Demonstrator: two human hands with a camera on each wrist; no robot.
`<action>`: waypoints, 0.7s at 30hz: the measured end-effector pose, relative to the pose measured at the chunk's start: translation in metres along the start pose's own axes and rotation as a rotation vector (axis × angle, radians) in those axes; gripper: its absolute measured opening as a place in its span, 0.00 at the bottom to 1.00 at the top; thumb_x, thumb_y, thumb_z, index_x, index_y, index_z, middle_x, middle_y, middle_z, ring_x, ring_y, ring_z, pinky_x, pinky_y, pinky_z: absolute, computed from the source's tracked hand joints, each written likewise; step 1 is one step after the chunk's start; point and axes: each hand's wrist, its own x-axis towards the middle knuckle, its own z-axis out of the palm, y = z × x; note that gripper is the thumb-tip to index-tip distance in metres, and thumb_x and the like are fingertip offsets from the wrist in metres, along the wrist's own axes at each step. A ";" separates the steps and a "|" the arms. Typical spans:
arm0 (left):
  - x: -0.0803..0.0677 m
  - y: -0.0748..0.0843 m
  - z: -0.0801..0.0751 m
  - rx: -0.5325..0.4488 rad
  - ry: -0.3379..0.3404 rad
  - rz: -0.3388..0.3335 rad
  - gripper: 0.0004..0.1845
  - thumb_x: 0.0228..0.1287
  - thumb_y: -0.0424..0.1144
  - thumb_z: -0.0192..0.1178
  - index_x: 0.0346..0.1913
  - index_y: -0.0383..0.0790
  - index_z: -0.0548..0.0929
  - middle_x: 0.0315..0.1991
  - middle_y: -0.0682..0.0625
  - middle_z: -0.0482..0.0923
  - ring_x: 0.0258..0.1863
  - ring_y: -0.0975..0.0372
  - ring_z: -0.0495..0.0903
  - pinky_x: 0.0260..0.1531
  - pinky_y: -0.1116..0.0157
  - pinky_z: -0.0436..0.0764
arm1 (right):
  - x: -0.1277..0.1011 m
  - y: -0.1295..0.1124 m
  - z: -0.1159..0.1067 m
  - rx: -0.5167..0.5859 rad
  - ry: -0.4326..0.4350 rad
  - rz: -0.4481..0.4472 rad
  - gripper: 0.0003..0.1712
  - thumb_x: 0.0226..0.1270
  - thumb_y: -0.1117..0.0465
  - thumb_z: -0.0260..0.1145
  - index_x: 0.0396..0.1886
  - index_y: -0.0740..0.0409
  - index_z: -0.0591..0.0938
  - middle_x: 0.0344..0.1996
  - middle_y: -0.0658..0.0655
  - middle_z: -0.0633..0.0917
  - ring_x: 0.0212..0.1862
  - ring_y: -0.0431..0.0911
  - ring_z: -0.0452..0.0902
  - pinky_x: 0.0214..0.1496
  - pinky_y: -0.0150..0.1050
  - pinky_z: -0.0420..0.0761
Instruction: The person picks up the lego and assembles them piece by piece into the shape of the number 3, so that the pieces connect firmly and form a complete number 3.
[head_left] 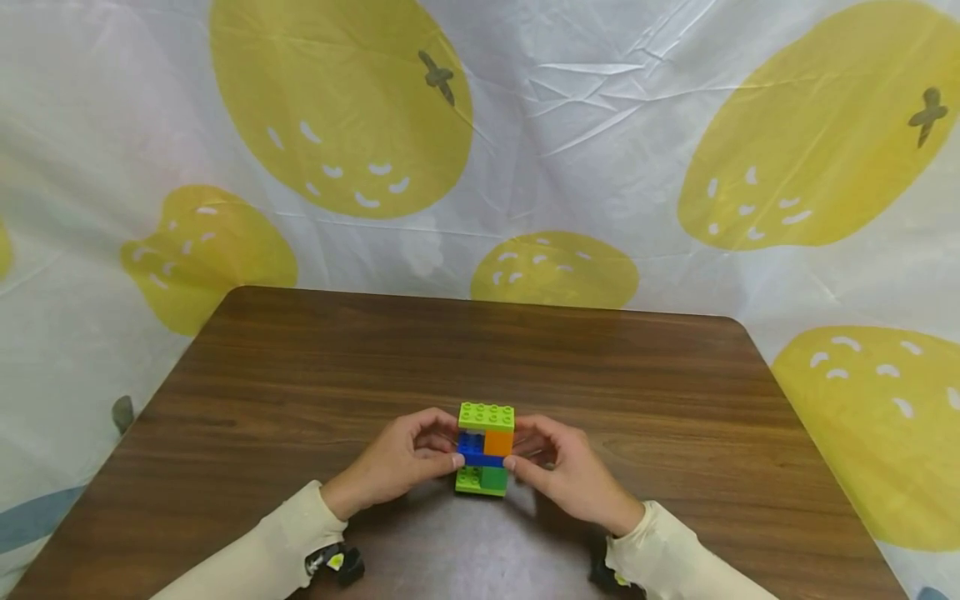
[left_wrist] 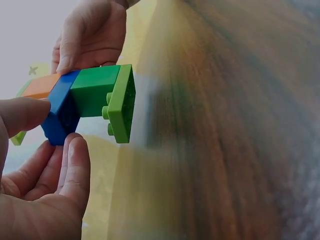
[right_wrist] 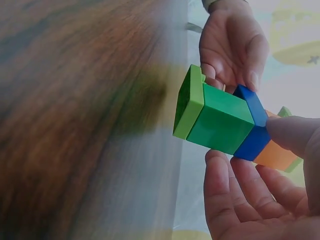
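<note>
Both hands hold one stack of toy building bricks above the table. Its blue plate (head_left: pixel 480 457) is in the middle, with an orange brick (head_left: pixel 498 442) and a lime plate (head_left: pixel 487 415) over it. Below come a green brick (right_wrist: pixel 220 120) and another lime plate (left_wrist: pixel 121 107), whose underside shows in both wrist views. From the left side, my left hand (head_left: pixel 401 458) pinches the blue plate between thumb and fingers. My right hand (head_left: pixel 566 467) grips the same plate from the right, thumb on its near edge. Some fingertips are hidden behind the stack in the head view.
The brown wood-grain table (head_left: pixel 337 358) spreads around the hands. Behind it hangs a pale cloth (head_left: pixel 570 167) printed with yellow fruit. Each wrist wears a black device, the left one (head_left: pixel 337 562) by the cream sleeve (head_left: pixel 262 546).
</note>
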 end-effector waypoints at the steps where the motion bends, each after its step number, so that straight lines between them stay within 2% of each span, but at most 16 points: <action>1: 0.000 0.000 0.000 0.001 0.002 -0.002 0.21 0.70 0.39 0.72 0.60 0.34 0.81 0.54 0.39 0.84 0.49 0.54 0.86 0.50 0.70 0.87 | 0.000 0.000 0.000 -0.002 0.002 0.003 0.23 0.71 0.59 0.75 0.62 0.61 0.82 0.45 0.59 0.91 0.45 0.45 0.90 0.45 0.38 0.90; 13: 0.001 0.000 0.001 -0.005 0.020 -0.020 0.22 0.72 0.42 0.70 0.62 0.34 0.80 0.57 0.39 0.83 0.53 0.54 0.87 0.52 0.68 0.87 | 0.004 0.000 0.001 0.057 0.048 0.040 0.27 0.70 0.62 0.75 0.65 0.63 0.80 0.47 0.63 0.91 0.41 0.48 0.91 0.43 0.37 0.90; 21: 0.002 0.000 0.002 -0.061 0.037 -0.027 0.29 0.72 0.40 0.70 0.70 0.34 0.73 0.61 0.36 0.81 0.55 0.52 0.86 0.53 0.67 0.87 | 0.006 0.001 0.001 0.108 0.071 0.099 0.31 0.69 0.64 0.75 0.69 0.63 0.76 0.47 0.67 0.90 0.39 0.49 0.92 0.41 0.37 0.90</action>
